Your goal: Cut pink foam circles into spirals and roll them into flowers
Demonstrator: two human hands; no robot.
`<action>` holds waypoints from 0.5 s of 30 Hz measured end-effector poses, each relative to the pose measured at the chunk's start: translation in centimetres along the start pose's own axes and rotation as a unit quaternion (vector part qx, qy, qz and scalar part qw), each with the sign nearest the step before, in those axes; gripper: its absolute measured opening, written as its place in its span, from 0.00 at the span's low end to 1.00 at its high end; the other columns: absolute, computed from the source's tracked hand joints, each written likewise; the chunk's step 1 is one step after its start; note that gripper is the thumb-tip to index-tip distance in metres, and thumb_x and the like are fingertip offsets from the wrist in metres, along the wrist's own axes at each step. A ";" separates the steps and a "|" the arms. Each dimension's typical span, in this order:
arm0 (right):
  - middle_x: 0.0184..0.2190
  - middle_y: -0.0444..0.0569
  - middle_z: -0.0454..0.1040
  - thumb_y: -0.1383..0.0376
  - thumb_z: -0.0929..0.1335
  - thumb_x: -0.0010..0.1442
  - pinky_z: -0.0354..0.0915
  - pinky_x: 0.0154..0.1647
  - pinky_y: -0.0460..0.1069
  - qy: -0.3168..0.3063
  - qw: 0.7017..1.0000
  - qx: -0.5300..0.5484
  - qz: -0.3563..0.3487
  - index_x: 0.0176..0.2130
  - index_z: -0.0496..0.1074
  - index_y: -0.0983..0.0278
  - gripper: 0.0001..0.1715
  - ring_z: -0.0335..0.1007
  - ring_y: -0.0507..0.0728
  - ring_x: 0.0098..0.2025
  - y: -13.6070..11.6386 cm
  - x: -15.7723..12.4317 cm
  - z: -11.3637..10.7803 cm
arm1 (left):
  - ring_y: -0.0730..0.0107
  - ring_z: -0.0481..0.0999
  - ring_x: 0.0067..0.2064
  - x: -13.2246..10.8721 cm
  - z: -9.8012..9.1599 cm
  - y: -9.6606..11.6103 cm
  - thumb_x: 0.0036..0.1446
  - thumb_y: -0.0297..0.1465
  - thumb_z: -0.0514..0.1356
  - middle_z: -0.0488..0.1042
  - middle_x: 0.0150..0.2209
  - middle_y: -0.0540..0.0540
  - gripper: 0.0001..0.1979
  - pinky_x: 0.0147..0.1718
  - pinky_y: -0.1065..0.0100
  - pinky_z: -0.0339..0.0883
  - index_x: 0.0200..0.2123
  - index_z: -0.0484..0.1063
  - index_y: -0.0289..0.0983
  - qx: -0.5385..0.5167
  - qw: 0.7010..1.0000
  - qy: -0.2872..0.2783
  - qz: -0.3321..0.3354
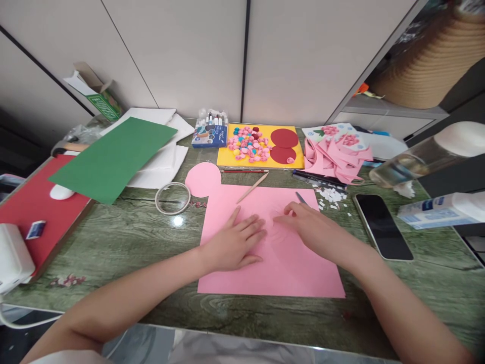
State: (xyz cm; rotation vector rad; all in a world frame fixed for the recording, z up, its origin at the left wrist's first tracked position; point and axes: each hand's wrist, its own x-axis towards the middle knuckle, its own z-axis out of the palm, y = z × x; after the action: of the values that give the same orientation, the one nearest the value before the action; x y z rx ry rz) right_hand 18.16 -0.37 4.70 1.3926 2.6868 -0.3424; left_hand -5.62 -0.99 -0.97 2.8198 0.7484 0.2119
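A large pink sheet (235, 280) lies on the table in front of me. My left hand (237, 242) rests flat on it, fingers spread, holding nothing. My right hand (299, 222) is closed in a pinch just above the sheet's middle, where faint curved lines show. What its fingertips hold, if anything, is too small to make out. A thin dark tool (300, 197) shows beyond the right hand, partly hidden by it; I cannot tell whether the hand touches it. A pointed wooden stick (252, 187) crosses the sheet's top edge. A pink paper circle (203, 180) adjoins its upper left corner.
A hoop (173, 198) lies left of the sheet, near a green sheet (113, 162). Behind are a marker box (209, 139) and a yellow sheet (223, 157) with small balls and dark red circles. Pink scraps (337, 156), a phone (383, 227) and a bottle (401, 169) stand right.
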 end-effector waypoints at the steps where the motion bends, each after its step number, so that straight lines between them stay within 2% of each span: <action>1: 0.43 0.51 0.68 0.83 0.59 0.50 0.63 0.40 0.50 0.001 1.000 0.000 -0.002 0.43 0.71 0.57 0.29 0.67 0.57 0.43 -0.2 0.0 -0.1 | 0.54 0.52 0.63 0.0 0.0 0.0 0.59 0.46 0.45 0.58 0.60 0.38 0.29 0.60 0.43 0.29 0.58 0.56 0.35 0.002 1.000 0.002 0.004; 5: 0.42 0.51 0.68 0.79 0.60 0.54 0.63 0.39 0.51 0.001 1.000 0.005 -0.005 0.44 0.71 0.57 0.24 0.66 0.58 0.43 -0.8 0.0 -0.2 | 0.55 0.54 0.62 0.0 -0.1 -0.4 0.59 0.45 0.46 0.61 0.59 0.40 0.27 0.60 0.43 0.29 0.56 0.59 0.36 -0.003 1.000 0.010 0.012; 9: 0.42 0.51 0.69 0.78 0.60 0.56 0.62 0.39 0.51 -0.003 1.000 0.009 -0.004 0.42 0.72 0.58 0.21 0.66 0.58 0.42 -1.1 0.0 -0.2 | 0.58 0.55 0.62 0.1 -0.4 -0.7 0.60 0.43 0.46 0.62 0.58 0.41 0.24 0.60 0.46 0.35 0.54 0.62 0.37 -0.006 1.000 0.025 0.009; 12: 0.40 0.51 0.69 0.76 0.60 0.57 0.62 0.38 0.51 0.000 1.000 0.009 -0.004 0.41 0.72 0.58 0.19 0.66 0.58 0.41 -1.1 0.1 -0.1 | 0.57 0.59 0.60 0.2 -1.0 -0.4 0.60 0.41 0.47 0.64 0.57 0.40 0.21 0.59 0.49 0.44 0.50 0.65 0.36 0.025 0.999 0.040 -0.006; 15: 0.39 0.50 0.68 0.78 0.60 0.56 0.61 0.37 0.50 0.006 1.000 -0.001 -0.001 0.44 0.70 0.57 0.24 0.66 0.57 0.40 -1.0 0.3 -0.2 | 0.57 0.69 0.47 0.1 -2.3 0.5 0.59 0.30 0.49 0.71 0.46 0.37 0.12 0.48 0.53 0.60 0.40 0.69 0.33 0.113 0.989 0.021 -0.090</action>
State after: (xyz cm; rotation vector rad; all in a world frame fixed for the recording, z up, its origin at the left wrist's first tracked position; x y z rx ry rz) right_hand 17.16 -0.64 5.00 1.3967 2.6982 -0.3320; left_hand -5.76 -0.99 1.39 2.9403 1.0957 0.1660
